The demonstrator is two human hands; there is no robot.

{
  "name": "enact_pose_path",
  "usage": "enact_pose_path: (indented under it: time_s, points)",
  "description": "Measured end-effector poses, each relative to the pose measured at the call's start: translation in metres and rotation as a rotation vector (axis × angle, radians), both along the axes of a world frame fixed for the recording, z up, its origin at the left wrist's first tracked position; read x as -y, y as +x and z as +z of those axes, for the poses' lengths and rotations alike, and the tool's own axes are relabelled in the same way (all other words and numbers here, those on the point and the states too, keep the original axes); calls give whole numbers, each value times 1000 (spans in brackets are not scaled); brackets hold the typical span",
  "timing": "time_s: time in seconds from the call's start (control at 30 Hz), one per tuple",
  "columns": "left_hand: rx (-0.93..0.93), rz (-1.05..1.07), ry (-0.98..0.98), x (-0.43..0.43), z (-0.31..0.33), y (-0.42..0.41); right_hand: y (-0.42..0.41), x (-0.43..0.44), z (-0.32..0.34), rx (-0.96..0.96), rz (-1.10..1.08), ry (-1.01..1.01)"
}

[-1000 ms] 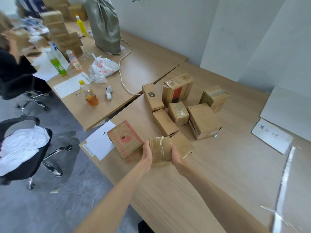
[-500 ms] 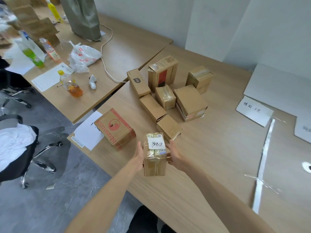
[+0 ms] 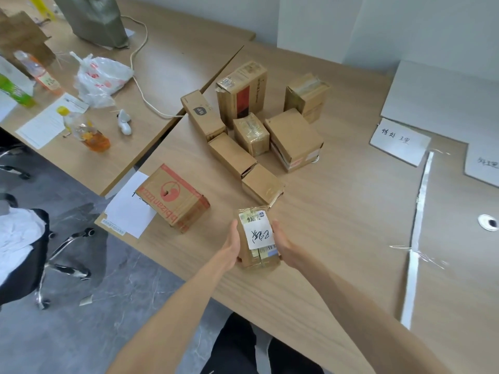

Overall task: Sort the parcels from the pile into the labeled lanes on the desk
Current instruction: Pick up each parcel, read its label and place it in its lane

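parcel [image 3: 263, 259]: held on the near side of the pile [image 3: 251, 130], handwritten slip [image 3: 259, 234] upward, presumably for reading.
left grip [image 3: 233, 247], right grip [image 3: 283, 247]: parcel clasped at both sides; fingertips hidden.

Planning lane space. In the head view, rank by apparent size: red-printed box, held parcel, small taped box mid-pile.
1. red-printed box
2. held parcel
3. small taped box, though unsure: the held parcel is nearer the camera, so these two may match.
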State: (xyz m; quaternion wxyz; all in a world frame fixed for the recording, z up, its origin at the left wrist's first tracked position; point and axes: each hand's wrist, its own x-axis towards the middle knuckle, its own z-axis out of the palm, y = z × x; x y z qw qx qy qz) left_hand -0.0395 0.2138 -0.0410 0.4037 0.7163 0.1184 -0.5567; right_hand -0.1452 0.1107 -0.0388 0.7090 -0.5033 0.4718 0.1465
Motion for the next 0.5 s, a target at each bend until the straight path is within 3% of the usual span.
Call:
enact_pose_path:
  time_s: [0.13,0.3,0.5]
  points:
    - [-80,-65,58,7,-6,10,-10,18,9,34,-32,-48]
    - [242,-234,26,29,30,24,-31,37,27,-60,-107,-168]
    - [239,-434,-7,64,36,37,-51,27,25,-88,-450,24]
